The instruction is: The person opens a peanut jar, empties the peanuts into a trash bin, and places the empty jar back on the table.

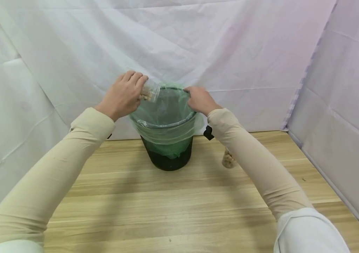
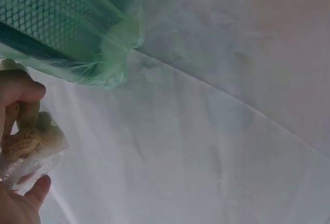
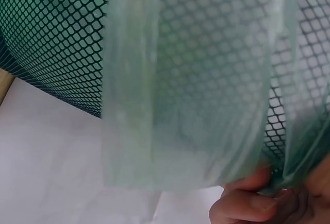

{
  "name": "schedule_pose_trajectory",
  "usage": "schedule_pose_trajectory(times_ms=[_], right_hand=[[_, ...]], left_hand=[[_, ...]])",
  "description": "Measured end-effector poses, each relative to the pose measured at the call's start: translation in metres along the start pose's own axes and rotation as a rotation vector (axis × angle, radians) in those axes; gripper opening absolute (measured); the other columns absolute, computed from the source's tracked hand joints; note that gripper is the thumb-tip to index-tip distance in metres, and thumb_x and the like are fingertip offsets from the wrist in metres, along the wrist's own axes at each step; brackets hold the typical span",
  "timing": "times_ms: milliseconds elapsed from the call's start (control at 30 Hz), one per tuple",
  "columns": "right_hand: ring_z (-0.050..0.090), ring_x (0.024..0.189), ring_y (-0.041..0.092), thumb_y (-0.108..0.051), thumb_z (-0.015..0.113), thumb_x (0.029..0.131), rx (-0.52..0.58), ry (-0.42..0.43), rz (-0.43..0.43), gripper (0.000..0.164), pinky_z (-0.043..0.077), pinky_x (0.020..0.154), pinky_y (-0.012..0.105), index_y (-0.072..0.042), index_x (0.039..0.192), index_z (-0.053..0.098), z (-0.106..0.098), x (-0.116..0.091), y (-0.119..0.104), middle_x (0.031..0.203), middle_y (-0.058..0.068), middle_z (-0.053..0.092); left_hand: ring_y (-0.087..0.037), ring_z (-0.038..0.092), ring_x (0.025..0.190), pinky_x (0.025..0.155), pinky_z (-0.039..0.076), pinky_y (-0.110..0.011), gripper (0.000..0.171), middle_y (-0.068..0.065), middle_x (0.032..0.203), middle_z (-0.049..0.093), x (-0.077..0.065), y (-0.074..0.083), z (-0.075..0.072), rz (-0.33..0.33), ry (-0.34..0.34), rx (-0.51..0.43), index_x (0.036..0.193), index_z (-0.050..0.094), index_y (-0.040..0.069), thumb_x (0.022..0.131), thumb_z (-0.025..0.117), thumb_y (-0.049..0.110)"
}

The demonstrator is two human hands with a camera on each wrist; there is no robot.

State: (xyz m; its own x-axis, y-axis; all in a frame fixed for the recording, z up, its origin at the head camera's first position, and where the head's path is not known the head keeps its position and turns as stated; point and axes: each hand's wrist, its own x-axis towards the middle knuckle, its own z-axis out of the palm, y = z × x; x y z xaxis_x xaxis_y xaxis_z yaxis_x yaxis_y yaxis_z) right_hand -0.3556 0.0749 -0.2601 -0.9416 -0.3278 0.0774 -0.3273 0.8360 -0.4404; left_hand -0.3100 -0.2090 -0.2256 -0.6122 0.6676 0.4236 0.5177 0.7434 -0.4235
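My left hand (image 1: 124, 93) grips a clear plastic jar (image 1: 155, 92) of peanuts, tipped sideways with its mouth at the left rim of a black mesh trash bin (image 1: 166, 163). Whole peanuts (image 2: 23, 144) show through the jar wall between thumb and fingers in the left wrist view. A thin green trash bag (image 1: 166, 136) lines the bin and folds down over its outside. On the opposite side, my right hand (image 1: 200, 101) holds the bin's rim together with the bag. Its fingers (image 3: 247, 203) curl at the bag's edge in the right wrist view.
Another clear jar of peanuts (image 1: 228, 160) stands on the wooden table (image 1: 166, 203), partly behind my right forearm. White cloth (image 1: 245, 45) hangs behind the bin and along both sides. A small crumb (image 1: 304, 179) lies at the table's right.
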Motion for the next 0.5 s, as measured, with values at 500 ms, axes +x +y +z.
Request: schedule_pose_trajectory(times_ms=[500], right_hand=[[0.029, 0.050, 0.009, 0.006, 0.040, 0.102, -0.006, 0.004, 0.029, 0.065, 0.035, 0.051, 0.026, -0.009, 0.165, 0.044, -0.0025, -0.0038, -0.0030, 0.157, 0.015, 0.060]], left_hand=[[-0.048, 0.055, 0.133, 0.120, 0.045, -0.055, 0.041, -0.030, 0.138, 0.062, -0.0005, -0.0009, 0.0042, 0.049, 0.057, -0.017, 0.144, 0.052, -0.011, 0.103, 0.051, -0.009]])
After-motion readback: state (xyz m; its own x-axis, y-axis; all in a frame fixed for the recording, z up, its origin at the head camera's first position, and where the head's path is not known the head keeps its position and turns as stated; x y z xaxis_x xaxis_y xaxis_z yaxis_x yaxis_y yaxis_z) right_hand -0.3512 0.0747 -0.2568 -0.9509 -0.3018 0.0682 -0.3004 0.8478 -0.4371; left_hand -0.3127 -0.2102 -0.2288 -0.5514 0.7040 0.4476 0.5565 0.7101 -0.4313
